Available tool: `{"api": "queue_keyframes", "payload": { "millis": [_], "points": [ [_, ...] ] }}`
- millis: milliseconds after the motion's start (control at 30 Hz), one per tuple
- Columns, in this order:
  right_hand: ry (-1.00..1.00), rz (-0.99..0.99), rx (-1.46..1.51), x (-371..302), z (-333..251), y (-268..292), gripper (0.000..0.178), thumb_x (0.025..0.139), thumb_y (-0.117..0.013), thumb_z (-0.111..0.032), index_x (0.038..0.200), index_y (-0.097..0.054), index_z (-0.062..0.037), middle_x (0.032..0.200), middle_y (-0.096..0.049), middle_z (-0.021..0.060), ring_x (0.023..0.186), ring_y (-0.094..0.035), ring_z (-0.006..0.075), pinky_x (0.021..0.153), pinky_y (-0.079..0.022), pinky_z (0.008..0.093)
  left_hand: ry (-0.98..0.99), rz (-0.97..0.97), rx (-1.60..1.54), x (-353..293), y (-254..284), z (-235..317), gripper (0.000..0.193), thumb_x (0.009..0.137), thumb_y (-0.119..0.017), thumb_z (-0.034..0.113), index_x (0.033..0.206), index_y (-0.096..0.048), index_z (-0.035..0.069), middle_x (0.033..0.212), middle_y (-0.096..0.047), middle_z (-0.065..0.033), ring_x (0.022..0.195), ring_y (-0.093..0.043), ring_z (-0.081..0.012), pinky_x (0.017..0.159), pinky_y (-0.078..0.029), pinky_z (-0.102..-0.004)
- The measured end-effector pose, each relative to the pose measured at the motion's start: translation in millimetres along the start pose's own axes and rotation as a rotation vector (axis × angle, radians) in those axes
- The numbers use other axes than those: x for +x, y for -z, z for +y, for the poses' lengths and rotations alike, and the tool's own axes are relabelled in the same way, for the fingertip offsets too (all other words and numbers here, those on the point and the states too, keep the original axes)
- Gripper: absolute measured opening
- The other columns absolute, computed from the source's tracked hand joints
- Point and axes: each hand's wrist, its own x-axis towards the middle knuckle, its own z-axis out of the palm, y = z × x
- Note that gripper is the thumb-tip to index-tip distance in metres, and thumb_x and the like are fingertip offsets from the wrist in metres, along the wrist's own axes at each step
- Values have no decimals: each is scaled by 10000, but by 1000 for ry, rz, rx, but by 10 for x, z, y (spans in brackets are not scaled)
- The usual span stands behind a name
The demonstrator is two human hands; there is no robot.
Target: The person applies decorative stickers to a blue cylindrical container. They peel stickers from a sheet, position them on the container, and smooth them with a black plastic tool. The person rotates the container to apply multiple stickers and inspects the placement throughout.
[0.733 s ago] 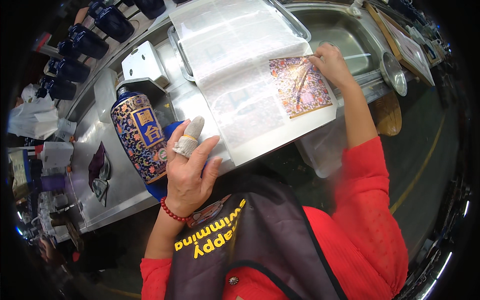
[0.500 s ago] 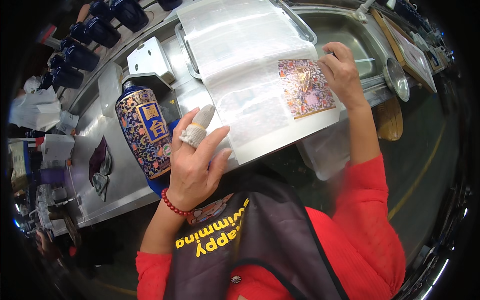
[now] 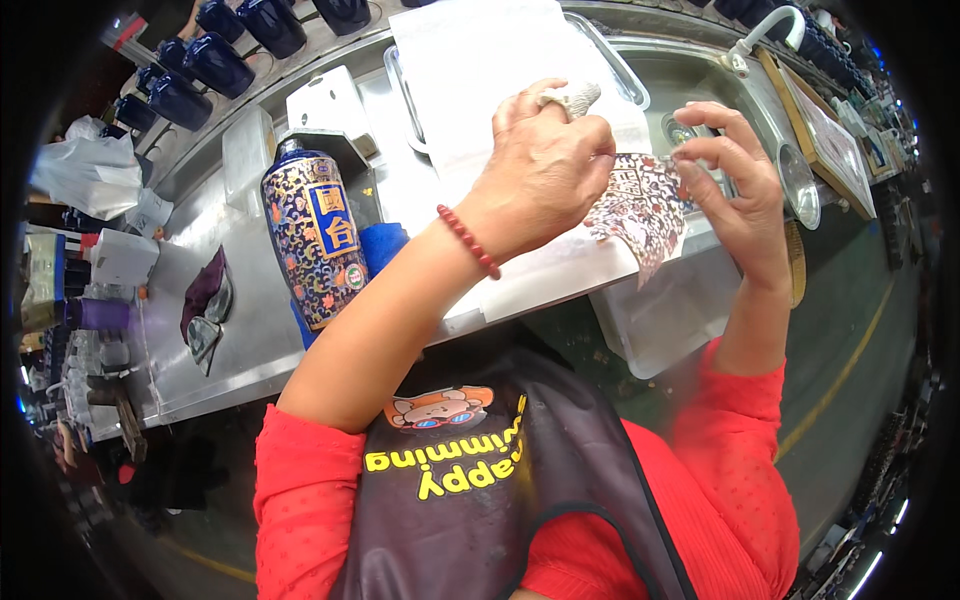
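Both my hands hold a patterned decal sheet (image 3: 640,210), lifted off the white board (image 3: 560,275) lying over the sink edge. My left hand (image 3: 545,165), with a bandaged finger, pinches the sheet's left upper edge. The right upper corner is pinched by my right hand (image 3: 735,180). The sheet hangs curled between them. A decorated blue ceramic bottle (image 3: 312,235) stands upright on the steel counter to the left, apart from both hands.
A steel sink (image 3: 700,80) with a white tap lies behind the board. Several dark blue bottles (image 3: 215,60) line the far left. A dark cloth (image 3: 205,300) lies on the counter (image 3: 230,350). A white tub (image 3: 665,320) sits below the board.
My left hand has left the bottle's side and reached across to the decal sheet. The sheet, which was flat on the board, is now peeled up between both hands.
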Motion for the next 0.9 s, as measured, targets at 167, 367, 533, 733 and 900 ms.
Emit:
{"api": "queue_keyframes", "payload": {
  "millis": [167,367,533,733,900],
  "points": [
    [176,-40,-7,253,-180,25,531,825,-791,-189,1309,-657,-14,1371,-575,131,1208,-558,242,922,-471,338,-31,-72,206,33,271,104,170,901,-628,194,962,-707,55,992,-694,-225,1263,-525,-441,1105,-270,-608],
    [254,-232,5,711,-23,-409,140,866,-745,-99,926,-646,-19,1259,-609,121,1110,-605,257,892,-499,358,32,-67,385,20,634,78,192,902,-644,218,953,-704,44,980,-703,-206,1269,-529,-420,1095,-266,-629],
    [-54,-319,179,1382,486,-905,166,959,-673,-166,938,-651,-3,1167,-606,118,970,-622,198,788,-536,303,170,48,429,-246,1186,-121,224,904,-675,234,1053,-693,68,984,-689,-197,1256,-532,-402,1104,-267,-628],
    [-250,-411,-361,1908,1628,-2176,271,906,-686,-271,1044,-730,-42,1216,-588,235,1012,-641,396,891,-547,465,300,170,197,-1355,1786,-30,454,860,-750,265,1239,-647,39,1307,-635,-220,1338,-465,-444,1159,-276,-559],
    [-311,-252,-618,1866,1923,-2503,243,901,-683,-267,1059,-726,-88,1228,-606,131,1191,-560,374,882,-542,575,480,113,165,-2158,1673,-122,992,811,-786,551,1528,-371,4,1543,-392,-268,1423,-332,-459,1183,-212,-581]
  ]
}}
